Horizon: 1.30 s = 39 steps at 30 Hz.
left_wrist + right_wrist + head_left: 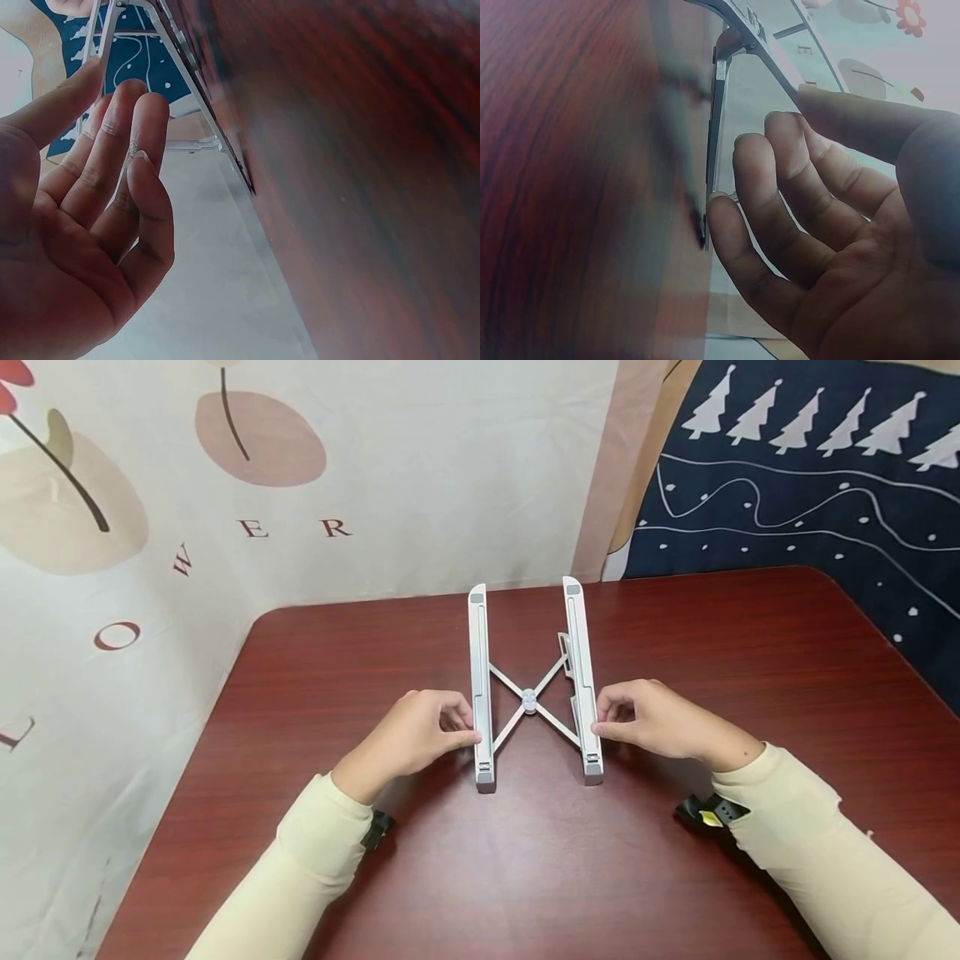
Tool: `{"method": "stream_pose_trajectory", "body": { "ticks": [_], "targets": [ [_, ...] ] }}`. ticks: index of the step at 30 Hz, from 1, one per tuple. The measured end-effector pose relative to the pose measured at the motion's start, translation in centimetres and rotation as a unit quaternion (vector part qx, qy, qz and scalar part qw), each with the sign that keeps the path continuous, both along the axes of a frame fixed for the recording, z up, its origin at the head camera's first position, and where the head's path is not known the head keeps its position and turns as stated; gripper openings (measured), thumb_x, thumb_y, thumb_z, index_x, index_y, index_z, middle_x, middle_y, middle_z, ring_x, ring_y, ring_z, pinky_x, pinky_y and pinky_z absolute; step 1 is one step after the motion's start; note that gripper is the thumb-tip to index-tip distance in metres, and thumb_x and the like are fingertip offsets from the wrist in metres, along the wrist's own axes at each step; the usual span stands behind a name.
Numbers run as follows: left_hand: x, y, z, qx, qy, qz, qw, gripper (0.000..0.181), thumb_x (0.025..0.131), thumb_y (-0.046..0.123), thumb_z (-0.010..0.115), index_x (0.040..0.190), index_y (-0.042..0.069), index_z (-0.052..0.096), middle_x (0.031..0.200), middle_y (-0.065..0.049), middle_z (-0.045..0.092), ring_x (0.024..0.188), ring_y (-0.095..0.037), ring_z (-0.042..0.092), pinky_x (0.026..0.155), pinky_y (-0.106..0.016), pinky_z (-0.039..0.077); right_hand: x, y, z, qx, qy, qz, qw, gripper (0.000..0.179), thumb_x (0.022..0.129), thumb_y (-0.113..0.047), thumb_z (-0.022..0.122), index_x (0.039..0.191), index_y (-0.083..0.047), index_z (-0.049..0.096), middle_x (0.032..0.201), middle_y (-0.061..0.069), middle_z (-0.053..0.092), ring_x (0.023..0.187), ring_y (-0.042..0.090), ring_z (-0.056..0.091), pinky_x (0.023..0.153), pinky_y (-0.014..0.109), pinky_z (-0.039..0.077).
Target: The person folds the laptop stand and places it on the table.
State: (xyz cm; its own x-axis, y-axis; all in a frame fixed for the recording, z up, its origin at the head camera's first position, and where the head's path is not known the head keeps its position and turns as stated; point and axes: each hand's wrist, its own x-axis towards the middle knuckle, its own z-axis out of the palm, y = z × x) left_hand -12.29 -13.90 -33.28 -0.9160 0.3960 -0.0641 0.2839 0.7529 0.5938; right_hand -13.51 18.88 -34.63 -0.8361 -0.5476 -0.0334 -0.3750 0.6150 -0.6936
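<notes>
A silver folding laptop stand (pixel 529 701) stands on the table, its two long rails spread apart and joined by crossed bars at a round hub. My left hand (pixel 416 731) pinches the left rail near its front end between thumb and fingers. On the opposite side, my right hand (pixel 660 718) grips the right rail at about the same depth. The left wrist view has the left thumb (pixel 71 101) against a rail, while the other fingers bend beside it. Seen from the right wrist, the right thumb (pixel 855 124) and index fingertip meet at the rail's edge.
The dark red wooden table (pixel 525 877) has rounded far corners. Behind it hang a pale cloth (pixel 450 485) with flowers and letters and a navy cloth (pixel 750 502) with white trees. Both wrists wear black straps (pixel 727 810).
</notes>
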Motion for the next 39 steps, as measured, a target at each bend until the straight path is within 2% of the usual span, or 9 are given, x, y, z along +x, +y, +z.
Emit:
{"method": "stream_pose_trajectory", "body": {
  "ticks": [39],
  "targets": [
    [-0.02, 0.21, -0.02, 0.009, 0.004, -0.006, 0.9999, 0.018, 0.082, 0.026, 0.083, 0.082, 0.018, 0.067, 0.077, 0.008, 0.07, 0.07, -0.005, 0.062, 0.073, -0.027, 0.048, -0.1, -0.43, -0.32, -0.009, -0.006, -0.004, 0.9999, 0.014, 0.086, -0.006, 0.075, 0.081, -0.015, 0.065, 0.072, -0.005, 0.062, 0.068, 0.009, 0.056, 0.065, 0.025, 0.047]
  ]
}}
